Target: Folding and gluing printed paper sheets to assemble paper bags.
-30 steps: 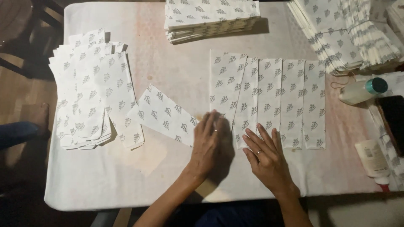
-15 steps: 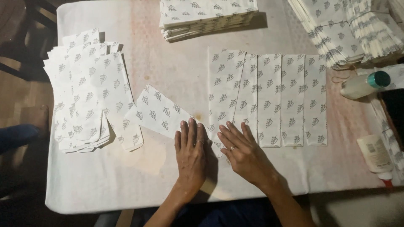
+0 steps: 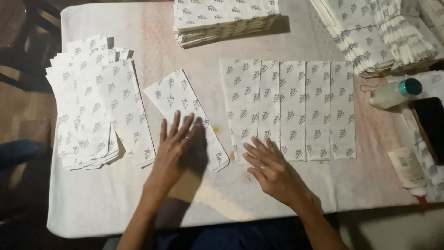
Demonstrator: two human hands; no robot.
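My left hand [image 3: 175, 147] lies flat, fingers spread, on a slanted white paper envelope [image 3: 181, 106] printed with small grey leaf marks. My right hand [image 3: 270, 167] rests palm down with fingers apart at the near left corner of a row of several overlapping printed envelopes [image 3: 300, 109] laid side by side. Neither hand grips anything.
A fanned pile of the same envelopes [image 3: 95, 113] lies at the left. A neat stack [image 3: 222, 21] sits at the back, bundled stacks [image 3: 374, 34] at the back right. A glue bottle [image 3: 394, 94], a second tube [image 3: 409, 173] and a dark phone [image 3: 430, 127] lie at the right of the table [image 3: 115, 203].
Both hands have slid left. My left hand moved from beside the row onto the slanted envelope, and my right hand came to the row's near left corner.
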